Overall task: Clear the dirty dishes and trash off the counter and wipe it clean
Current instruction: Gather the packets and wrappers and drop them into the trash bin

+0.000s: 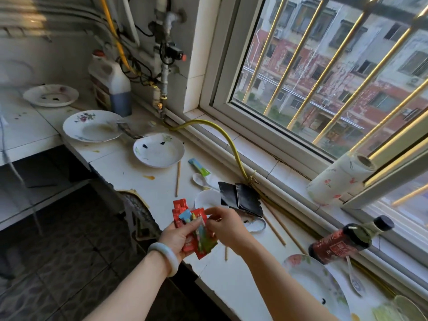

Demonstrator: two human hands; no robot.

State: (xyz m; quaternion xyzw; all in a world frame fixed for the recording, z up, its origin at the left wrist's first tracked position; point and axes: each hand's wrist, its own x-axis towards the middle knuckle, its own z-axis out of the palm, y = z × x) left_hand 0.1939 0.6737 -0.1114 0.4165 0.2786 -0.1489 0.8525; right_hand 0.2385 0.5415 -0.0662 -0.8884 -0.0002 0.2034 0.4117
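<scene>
Several crumpled wrappers (pixel 193 230), mostly red with bits of blue and green, sit bunched in the left hand (pixel 178 237), whose grip is clamped on them over the surface (pixel 143 181) edge. Right hand (pixel 225 225) pinches the top of the bunch with its fingertips. Print on them is too small to read. Bunch runs long-ways from lower right up to upper left. Black pouch (pixel 240 198) lies just behind, dirty plates (pixel 159 149) further back along the surface.

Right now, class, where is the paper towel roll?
In the head view, the paper towel roll lies on its side on the windowsill at the right, against the window frame, above the dark sauce bottle.
</scene>
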